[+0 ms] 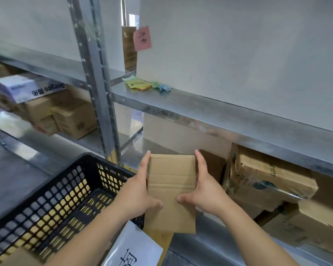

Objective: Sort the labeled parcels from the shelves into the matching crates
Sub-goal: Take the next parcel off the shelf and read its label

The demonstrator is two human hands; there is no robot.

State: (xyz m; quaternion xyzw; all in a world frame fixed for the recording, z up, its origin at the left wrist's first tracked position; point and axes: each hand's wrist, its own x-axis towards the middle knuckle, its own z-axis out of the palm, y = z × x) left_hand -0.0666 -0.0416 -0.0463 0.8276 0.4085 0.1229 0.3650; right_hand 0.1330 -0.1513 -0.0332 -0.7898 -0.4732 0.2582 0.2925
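Head view, near to far. White paper sign [133, 246] lies at the near rim of the black crate [52, 192], presumably marking its category. My left hand [140, 191] and right hand [202, 191] clamp 1 flat cardboard parcel [171, 181] by its 2 long edges, fingers straight along the sides, thumbs on top, so I can turn it. No label visible on this face. It hovers beside the crate, in front of the lower shelf [229, 120]. Further back: sticky notes [139, 85] and a pink note [142, 38].
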